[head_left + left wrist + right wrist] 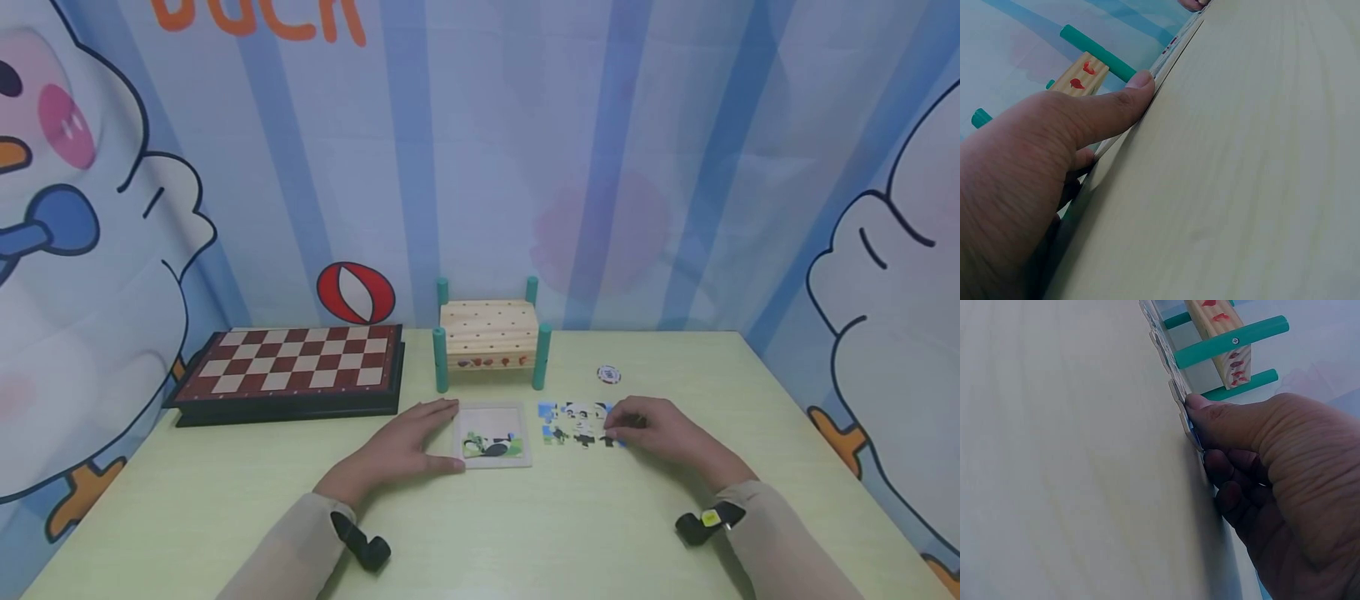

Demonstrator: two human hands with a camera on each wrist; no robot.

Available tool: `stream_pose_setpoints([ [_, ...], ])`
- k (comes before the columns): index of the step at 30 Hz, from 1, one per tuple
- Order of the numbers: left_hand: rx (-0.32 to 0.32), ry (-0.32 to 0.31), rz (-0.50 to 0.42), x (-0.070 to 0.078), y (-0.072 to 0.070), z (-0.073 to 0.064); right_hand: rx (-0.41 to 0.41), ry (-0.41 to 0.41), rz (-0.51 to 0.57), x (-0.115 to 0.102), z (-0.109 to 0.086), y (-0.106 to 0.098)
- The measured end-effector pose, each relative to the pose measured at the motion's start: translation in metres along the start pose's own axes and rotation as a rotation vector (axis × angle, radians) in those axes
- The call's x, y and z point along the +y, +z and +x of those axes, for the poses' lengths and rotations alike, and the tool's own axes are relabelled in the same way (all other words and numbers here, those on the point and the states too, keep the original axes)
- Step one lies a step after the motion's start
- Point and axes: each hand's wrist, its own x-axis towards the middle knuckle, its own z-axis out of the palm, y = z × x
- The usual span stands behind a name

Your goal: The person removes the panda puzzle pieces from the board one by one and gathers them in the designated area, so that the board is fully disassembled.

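Note:
A small white puzzle tray lies on the table with a few joined pieces of a coloured picture along its lower part. My left hand rests at its left side, the fingers by the upper corner and the thumb by the lower one. In the left wrist view, the straight thumb touches the tray's edge. Loose jigsaw pieces lie in rows to the right of the tray. With thumb and fingertips, my right hand pinches a jigsaw piece at the right end; fingers partly hide it.
Behind the tray stands a toy wooden bed with green posts. A dark-edged checkerboard box lies at the back left. A round poker chip lies behind the loose pieces. A printed curtain hangs along the table's back edge.

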Motion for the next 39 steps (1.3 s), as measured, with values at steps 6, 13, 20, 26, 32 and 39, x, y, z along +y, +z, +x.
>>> stream_pose_setpoints([
  [6, -0.003, -0.003, 0.01, -0.0001, 0.0005, 0.0006, 0.005, -0.011, -0.005, -0.0004, 0.0, -0.0002],
  [13, -0.009, -0.01, 0.014, -0.0009, 0.0006, 0.0015, 0.017, -0.008, -0.013, -0.0001, 0.0006, 0.0001],
  [20, -0.012, -0.023, 0.019, -0.002, 0.0015, 0.002, 0.018, -0.012, -0.012, -0.0011, -0.0002, 0.0],
  [26, -0.01, -0.022, 0.015, -0.0017, 0.0012, 0.001, 0.017, -0.005, -0.011, -0.0011, -0.0003, 0.0002],
  [32, -0.009, -0.018, 0.019, -0.0018, 0.0012, 0.0012, 0.012, 0.011, -0.016, 0.0005, -0.0009, -0.0001],
  [39, -0.006, -0.027, 0.014, -0.001, 0.0011, 0.001, 0.014, 0.008, -0.02, -0.0008, -0.0011, -0.0006],
])
